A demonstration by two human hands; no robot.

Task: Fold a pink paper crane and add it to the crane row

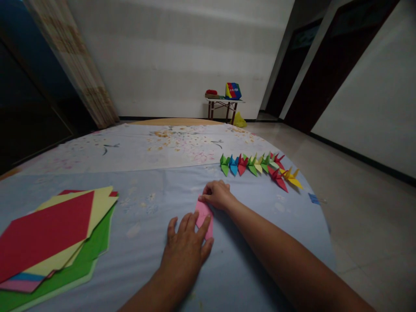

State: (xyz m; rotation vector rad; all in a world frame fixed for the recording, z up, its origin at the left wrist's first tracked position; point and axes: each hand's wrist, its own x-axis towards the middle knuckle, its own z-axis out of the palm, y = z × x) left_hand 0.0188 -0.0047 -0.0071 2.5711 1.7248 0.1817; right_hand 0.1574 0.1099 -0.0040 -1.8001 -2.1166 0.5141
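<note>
A small folded piece of pink paper lies on the tablecloth in front of me. My left hand rests over its near end, fingers spread and pressing it flat. At the far end, my right hand pinches the paper's upper corner between thumb and curled fingers. Part of the paper is covered by the left fingers. Beyond my right hand stands a row of folded paper cranes in green, blue, red, yellow and white.
To the left is a stack of coloured paper sheets, red on top. A blue scrap sits at the right edge of the round table with its floral tablecloth. A small side table stands by the far wall, bearing a colourful box.
</note>
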